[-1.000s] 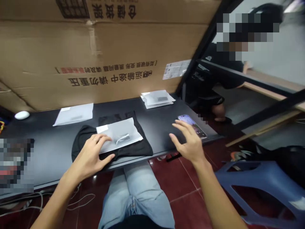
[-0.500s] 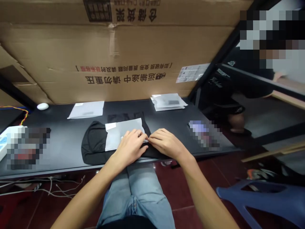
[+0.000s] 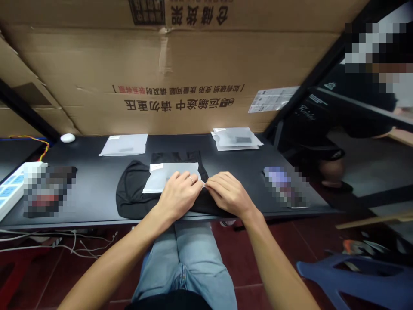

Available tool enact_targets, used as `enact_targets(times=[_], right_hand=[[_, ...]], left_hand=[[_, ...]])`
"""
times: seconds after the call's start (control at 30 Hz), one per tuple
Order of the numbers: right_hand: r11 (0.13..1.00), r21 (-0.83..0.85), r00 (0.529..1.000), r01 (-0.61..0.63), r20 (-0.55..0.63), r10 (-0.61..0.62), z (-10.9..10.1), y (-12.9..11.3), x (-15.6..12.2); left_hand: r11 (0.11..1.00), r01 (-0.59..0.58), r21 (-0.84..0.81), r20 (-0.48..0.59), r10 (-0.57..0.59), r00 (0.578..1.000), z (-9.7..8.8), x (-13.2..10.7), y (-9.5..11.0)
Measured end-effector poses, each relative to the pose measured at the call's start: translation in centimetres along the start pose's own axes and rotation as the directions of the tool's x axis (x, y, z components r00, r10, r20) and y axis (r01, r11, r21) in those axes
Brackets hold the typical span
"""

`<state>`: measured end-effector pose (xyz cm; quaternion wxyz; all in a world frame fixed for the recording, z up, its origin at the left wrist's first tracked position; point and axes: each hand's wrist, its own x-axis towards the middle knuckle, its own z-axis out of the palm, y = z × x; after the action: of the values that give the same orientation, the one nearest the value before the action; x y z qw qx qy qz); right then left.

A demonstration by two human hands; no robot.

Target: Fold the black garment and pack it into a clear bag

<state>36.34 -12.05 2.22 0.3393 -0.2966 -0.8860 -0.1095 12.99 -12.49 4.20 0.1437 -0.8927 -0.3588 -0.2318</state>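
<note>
A frosted plastic bag (image 3: 171, 172) with a white label lies on a black cloth garment (image 3: 135, 193), which is partly folded and has a rounded bulge at its left. My left hand (image 3: 179, 196) rests on the bag's lower part, and my right hand (image 3: 227, 193) lies over the black cloth. Their fingertips meet at the bag's right edge and seem to pinch it. The hands hide the bag's lower right area, including whatever small item is inside.
The black table (image 3: 97, 185) holds other frosted bags (image 3: 124, 145) (image 3: 236, 139), a blurred phone (image 3: 284, 187), a white mouse (image 3: 67, 137) and a power strip (image 3: 9, 189). A large cardboard carton (image 3: 174, 64) stands behind it. A person (image 3: 335, 112) stands at right, near a blue stool (image 3: 348, 280).
A second ago my hands were apart, with the right raised near the phone. They have come together at the bag's right edge. The view has also shifted, so the table sits further right.
</note>
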Motion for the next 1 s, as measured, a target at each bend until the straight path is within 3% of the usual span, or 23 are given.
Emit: enact_targets(times=[0.43, 1.0], right_hand=[[0.999, -0.010, 0.999, -0.034, -0.007, 0.033, 0.7, -0.2, -0.4], [0.992, 0.007, 0.991, -0.127, -0.038, 0.127, 0.0, 0.6, -1.2]], left_hand=[[0.999, -0.030, -0.035, 0.023, 0.030, 0.999, -1.0, -4.1, -3.7], [0.994, 0.102, 0.030, 0.072, -0.104, 0.992, -4.5, -10.1, -9.6]])
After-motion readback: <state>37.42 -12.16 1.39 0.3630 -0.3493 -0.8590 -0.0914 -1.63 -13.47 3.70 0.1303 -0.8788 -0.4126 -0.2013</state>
